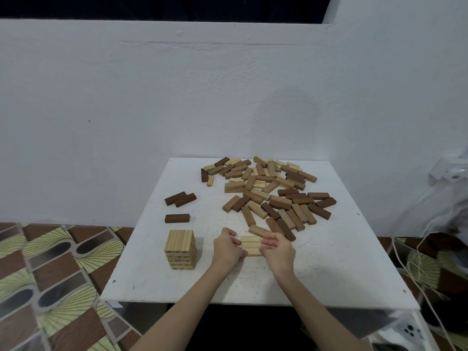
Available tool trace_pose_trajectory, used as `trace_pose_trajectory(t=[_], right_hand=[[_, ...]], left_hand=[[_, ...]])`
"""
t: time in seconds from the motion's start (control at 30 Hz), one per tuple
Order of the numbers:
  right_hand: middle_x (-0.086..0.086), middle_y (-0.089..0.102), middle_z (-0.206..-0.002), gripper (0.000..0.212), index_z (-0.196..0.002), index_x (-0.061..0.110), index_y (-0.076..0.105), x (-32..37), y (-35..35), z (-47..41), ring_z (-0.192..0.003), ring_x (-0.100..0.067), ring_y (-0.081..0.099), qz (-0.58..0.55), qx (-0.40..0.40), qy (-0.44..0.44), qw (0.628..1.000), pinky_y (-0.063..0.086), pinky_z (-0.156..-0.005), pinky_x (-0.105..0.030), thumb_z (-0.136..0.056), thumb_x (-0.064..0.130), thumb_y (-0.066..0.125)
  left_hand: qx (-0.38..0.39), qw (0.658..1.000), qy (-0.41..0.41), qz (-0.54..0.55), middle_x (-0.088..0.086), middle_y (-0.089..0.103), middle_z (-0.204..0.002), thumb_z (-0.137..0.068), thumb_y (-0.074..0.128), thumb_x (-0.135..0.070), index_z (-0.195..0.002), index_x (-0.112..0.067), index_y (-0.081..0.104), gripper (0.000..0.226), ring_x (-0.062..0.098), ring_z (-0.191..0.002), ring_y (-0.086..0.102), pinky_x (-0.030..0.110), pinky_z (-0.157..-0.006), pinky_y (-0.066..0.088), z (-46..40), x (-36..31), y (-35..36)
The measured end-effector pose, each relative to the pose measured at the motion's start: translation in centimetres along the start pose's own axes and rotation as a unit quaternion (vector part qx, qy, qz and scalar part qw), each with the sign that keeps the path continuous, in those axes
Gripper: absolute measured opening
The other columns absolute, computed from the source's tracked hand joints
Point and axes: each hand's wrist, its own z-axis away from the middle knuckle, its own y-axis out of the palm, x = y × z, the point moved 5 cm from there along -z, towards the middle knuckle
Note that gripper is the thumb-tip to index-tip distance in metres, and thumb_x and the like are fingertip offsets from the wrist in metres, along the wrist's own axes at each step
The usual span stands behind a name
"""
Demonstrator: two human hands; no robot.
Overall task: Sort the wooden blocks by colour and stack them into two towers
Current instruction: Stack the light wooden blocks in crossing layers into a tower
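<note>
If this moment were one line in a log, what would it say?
both hands: squaring three light blocks | left hand | right hand | light tower: standing | dark blocks: unstacked

wall [228,97]: plain white | floor [50,262]: patterned brown-green tiles | table [329,274]: white, square

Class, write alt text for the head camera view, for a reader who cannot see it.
Two hands, left hand and right hand, hold a row of three pale blocks between them on a white table. A pale tower stands to their left, three dark blocks behind it, and a mixed pile farther back.
</note>
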Motion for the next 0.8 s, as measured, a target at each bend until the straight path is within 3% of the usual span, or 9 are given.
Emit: trace_pose_trajectory(t=[0.33, 0.57, 0.8], right_hand=[[-0.003, 0.067, -0.092, 0.028, -0.099, 0.008, 0.064, 0.03, -0.07, 0.0, -0.083, -0.01, 0.062, -0.011, -0.004, 0.002, 1.0, 0.045, -0.058, -0.008, -0.079, -0.011, 0.067], [-0.004, 0.069, -0.095, 0.028, -0.095, 0.014, 0.063, -0.14, 0.09, 0.07, -0.082, -0.01, 0.064, -0.009, -0.005, -0.003, 1.0, 0.047, -0.069, -0.014, -0.078, -0.009, 0.067], [-0.004, 0.069, -0.094, 0.029, -0.09, 0.016, 0.062, -0.03, 0.15, 0.07, -0.08, -0.009, 0.063, -0.009, -0.01, 0.0, 1.0, 0.046, -0.067, -0.013, -0.078, -0.01, 0.067]], left_hand=[[-0.002, 1.0, -0.002, -0.008, 0.007, 0.06, -0.094, -0.07, 0.077, 0.004, -0.108, -0.007, 0.047, 0.05, 0.017, -0.079, 0.057, 0.015, -0.054, 0.042, 0.14, -0.2, -0.03], [-0.003, 1.0, 0.002, -0.002, 0.008, 0.06, -0.096, -0.069, 0.076, 0.007, -0.101, -0.012, 0.045, 0.049, 0.016, -0.076, 0.055, 0.016, -0.055, 0.043, 0.19, -0.38, -0.02], [-0.003, 1.0, 0.005, -0.003, 0.006, 0.059, -0.093, -0.07, 0.076, 0.006, -0.101, -0.012, 0.045, 0.047, 0.015, -0.075, 0.055, 0.015, -0.054, 0.042, 0.26, -0.34, -0.04]])
